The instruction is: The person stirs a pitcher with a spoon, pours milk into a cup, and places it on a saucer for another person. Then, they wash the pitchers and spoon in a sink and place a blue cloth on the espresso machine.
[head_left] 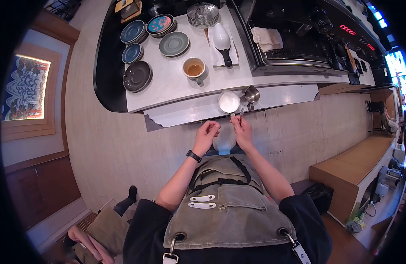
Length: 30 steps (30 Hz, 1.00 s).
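My right hand point(243, 132) grips the handle of a milk pitcher point(229, 102) filled with white milk, held at the counter's front edge. Beside it my left hand point(207, 133) is curled closed, fingers pressed together near the pitcher and nothing visible in them. A second, smaller metal pitcher point(252, 94) stands just right of the milk. On the counter ahead sits a cup point(193, 69) with brown coffee in it, its handle toward me.
Stacked blue saucers point(133, 31), a grey-green plate point(174, 44) and a dark saucer point(137, 76) are at the left. Glass plates point(203, 15) and a white scoop with a black handle point(222, 37) lie farther back. An espresso machine point(295, 53) is on the right. A person point(102, 233) is behind at left.
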Each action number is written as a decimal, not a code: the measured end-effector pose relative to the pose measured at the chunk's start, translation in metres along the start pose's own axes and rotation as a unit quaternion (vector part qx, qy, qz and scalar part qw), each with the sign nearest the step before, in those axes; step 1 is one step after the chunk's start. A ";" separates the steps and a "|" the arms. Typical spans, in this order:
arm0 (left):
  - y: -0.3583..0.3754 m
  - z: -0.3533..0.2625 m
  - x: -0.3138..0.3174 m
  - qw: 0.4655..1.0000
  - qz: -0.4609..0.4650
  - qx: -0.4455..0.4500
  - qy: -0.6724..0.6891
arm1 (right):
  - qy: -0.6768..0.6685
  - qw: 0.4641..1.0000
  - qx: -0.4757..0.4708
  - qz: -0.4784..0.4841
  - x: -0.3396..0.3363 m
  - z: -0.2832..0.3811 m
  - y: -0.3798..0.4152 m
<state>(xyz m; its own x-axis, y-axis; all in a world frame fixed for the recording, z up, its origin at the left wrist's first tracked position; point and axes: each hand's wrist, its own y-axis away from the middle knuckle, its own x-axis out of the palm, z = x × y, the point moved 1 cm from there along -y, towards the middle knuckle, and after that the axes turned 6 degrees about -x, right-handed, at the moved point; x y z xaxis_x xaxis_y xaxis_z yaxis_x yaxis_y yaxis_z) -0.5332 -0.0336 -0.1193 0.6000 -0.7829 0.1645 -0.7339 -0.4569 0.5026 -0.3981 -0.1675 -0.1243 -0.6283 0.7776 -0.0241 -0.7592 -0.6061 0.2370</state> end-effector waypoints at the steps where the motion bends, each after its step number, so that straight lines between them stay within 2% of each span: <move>1: -0.003 0.003 0.003 1.000 0.004 0.002 0.007 | -0.001 1.000 -0.001 -0.005 0.001 -0.002 -0.002; 6: -0.017 0.012 0.021 0.995 0.016 -0.044 0.088 | -0.025 0.999 -0.017 -0.015 0.006 -0.013 -0.008; 10: -0.020 0.012 0.034 0.982 0.015 -0.071 0.172 | -0.010 0.999 -0.041 0.014 0.007 -0.009 -0.011; 12: -0.021 0.011 0.040 0.985 0.006 -0.073 0.158 | 0.011 0.998 -0.039 0.046 0.003 -0.001 -0.010; 15: -0.027 0.018 0.051 0.985 0.001 -0.062 0.160 | 0.121 0.991 -0.047 0.039 -0.012 0.020 0.008; 18: -0.027 0.013 0.069 0.987 -0.008 -0.045 0.152 | 0.080 0.996 -0.041 0.006 -0.045 0.021 0.032; 21: -0.035 0.020 0.082 0.992 -0.016 -0.022 0.125 | 0.065 0.998 0.017 0.001 -0.091 0.035 0.046; 24: -0.038 0.022 0.094 0.990 -0.047 -0.001 0.135 | 0.189 0.965 -0.179 0.039 -0.136 0.048 0.048; 30: -0.039 0.025 0.094 0.981 -0.138 0.049 0.130 | 0.315 0.922 -0.215 0.064 -0.190 0.098 0.044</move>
<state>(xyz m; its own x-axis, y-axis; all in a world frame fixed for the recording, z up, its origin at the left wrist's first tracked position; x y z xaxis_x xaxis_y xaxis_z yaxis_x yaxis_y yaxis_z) -0.4560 -0.0997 -0.1450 0.8316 -0.4951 0.2516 -0.5517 -0.6844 0.4767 -0.2951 -0.3253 -0.0141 -0.5888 0.5248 -0.6147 -0.5838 -0.8021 -0.1257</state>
